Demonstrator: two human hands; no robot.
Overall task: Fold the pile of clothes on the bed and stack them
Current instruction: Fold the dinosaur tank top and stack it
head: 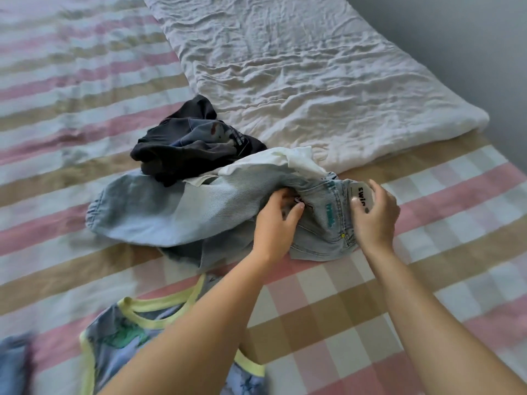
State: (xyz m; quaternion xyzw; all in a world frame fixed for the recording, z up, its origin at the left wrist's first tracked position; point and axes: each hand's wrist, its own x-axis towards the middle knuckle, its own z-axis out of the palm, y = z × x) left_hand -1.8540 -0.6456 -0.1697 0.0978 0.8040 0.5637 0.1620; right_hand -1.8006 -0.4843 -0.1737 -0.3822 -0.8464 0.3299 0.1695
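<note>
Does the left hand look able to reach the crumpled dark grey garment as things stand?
Probably yes: the crumpled dark grey garment lies uncovered just beyond the light blue denim jeans, with nothing between. The left hand grips those jeans, though, and would need to release them first.

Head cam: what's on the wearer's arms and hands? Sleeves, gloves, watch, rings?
Nothing worn that shows. The left hand and right hand have no gloves, and no rings on the fingers in view. The left forearm and right forearm are uncovered to the frame's edge: no sleeves, watch or bracelets. The nails look short and unpainted. No markers or cables.
</note>
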